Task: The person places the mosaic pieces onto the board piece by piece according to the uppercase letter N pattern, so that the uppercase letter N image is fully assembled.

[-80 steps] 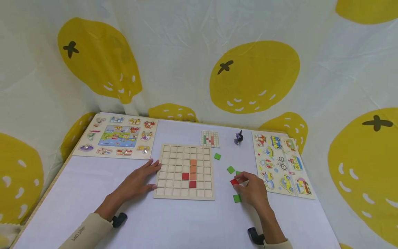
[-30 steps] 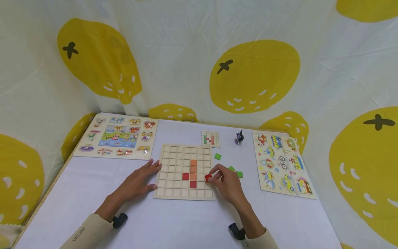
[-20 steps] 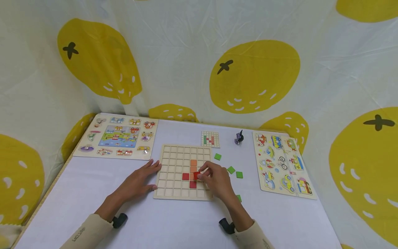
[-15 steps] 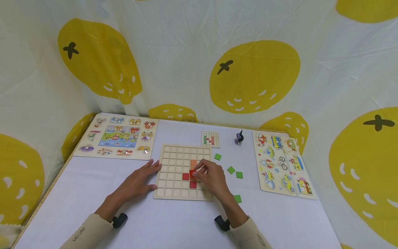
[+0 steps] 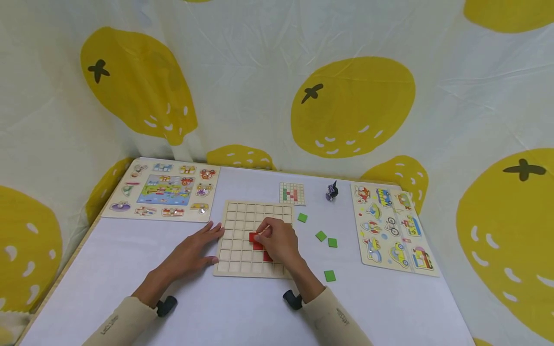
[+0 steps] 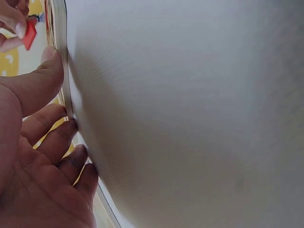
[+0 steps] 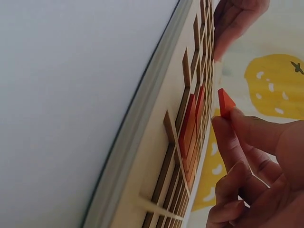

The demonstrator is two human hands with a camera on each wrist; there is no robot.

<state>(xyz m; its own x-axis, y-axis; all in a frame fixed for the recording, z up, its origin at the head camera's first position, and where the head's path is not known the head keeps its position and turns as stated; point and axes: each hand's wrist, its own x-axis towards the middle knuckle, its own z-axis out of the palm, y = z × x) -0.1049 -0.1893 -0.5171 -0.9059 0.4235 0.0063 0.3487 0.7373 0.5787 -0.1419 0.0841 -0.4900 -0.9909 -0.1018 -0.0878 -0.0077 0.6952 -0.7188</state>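
A wooden grid board lies flat on the white table. Along its left side my left hand rests, fingertips and thumb touching the edge, as the left wrist view confirms. Over the middle of the board, my right hand pinches a red square tile between thumb and fingers. The right wrist view shows this held tile tilted and apart from the board's surface. Two red tiles sit in cells, one partly covered, the other lower right. My right hand hides the orange tiles in the head view.
Several green tiles lie loose right of the board. Behind it are a small pattern card and a dark figurine. Picture peg puzzles stand at the far left and the right. A lemon-print curtain hangs behind.
My right hand has picked the red tile from among the green tiles on the right and carried it left, over the board's middle. The left hand has stayed at the board's edge.
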